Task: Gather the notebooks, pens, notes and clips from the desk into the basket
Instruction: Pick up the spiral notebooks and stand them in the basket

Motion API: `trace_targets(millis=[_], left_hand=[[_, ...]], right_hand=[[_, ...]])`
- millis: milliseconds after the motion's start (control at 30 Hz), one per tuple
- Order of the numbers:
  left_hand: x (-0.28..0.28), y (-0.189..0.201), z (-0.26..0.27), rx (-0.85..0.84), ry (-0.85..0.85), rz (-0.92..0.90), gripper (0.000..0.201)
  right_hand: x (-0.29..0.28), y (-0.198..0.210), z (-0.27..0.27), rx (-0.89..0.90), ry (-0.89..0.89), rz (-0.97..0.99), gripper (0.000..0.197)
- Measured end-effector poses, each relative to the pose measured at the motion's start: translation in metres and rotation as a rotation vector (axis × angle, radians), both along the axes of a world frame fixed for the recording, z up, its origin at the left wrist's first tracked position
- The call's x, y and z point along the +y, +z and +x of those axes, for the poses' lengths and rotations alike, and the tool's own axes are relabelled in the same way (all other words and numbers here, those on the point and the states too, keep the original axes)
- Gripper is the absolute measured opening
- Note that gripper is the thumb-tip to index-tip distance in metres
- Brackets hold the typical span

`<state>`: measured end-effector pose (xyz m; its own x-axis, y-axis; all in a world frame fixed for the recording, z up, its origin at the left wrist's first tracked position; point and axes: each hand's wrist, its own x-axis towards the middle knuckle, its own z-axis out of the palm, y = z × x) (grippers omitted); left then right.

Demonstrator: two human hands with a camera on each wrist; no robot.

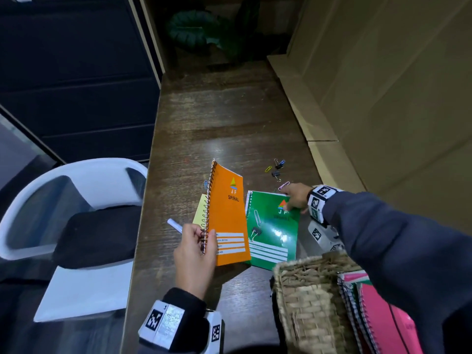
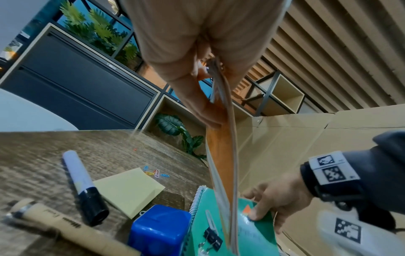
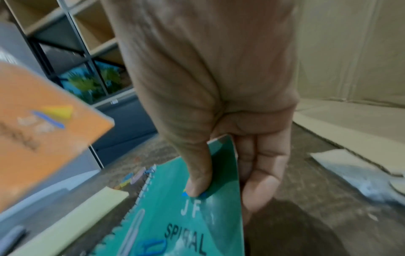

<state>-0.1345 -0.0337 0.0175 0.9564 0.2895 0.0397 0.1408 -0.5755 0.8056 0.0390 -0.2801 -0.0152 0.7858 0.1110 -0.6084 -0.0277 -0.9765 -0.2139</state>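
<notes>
My sleeve hides most of the basket; I can't count its notebooks. The orange notebook blurs, cut off at the right wrist view's left edge.

Hands on orange, green notebooks

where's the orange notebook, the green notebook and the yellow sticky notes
orange notebook (image 1: pixel 227 213): head view, middle of its front cover.
green notebook (image 1: pixel 274 233): head view, middle of its glossy cover.
yellow sticky notes (image 2: pixel 129 188): left wrist view, middle of the pad's top sheet.
</notes>
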Motion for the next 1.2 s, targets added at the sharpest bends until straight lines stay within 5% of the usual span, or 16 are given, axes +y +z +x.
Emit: trace_targets(millis=[133, 533, 633, 733, 833, 933, 1067, 1200], left_hand=[[0.004, -0.001, -0.009, 0.021, 0.042, 0.011, 0.022], [-0.005, 0.001, -0.022, 0.098, -0.019, -0.012, 0.023], [-0.007, -0.003, -0.024, 0.134, -0.006, -0.135, 0.021], [-0.007, -0.001, -0.024, 0.178, -0.017, -0.354, 0.031], [-0.007, 0.01, -0.027, 0.192, -0.057, -0.447, 0.052], [-0.008, 0.029, -0.033, 0.112, -0.089, -0.548, 0.049], [-0.011, 0.059, -0.043, 0.071, -0.178, -0.774, 0.029], [-0.032, 0.077, -0.05, 0.08, -0.369, -0.957, 0.025]], right_hand=[[-0.012, 0.039, -0.013, -0.064, -0.062, 0.123, 0.017], [-0.003, 0.145, -0.088, -0.557, 0.078, 0.032, 0.019], [-0.015, 0.178, -0.113, -0.652, 0.02, 0.066, 0.009], [-0.04, 0.224, -0.148, -0.7, -0.028, 0.082, 0.022], [-0.075, 0.259, -0.187, -0.581, -0.08, 0.13, 0.015], [-0.113, 0.264, -0.216, -0.317, -0.073, 0.116, 0.021], [-0.153, 0.217, -0.231, 0.097, -0.088, 0.043, 0.018], [-0.17, 0.15, -0.229, 0.292, -0.14, -0.003, 0.024]])
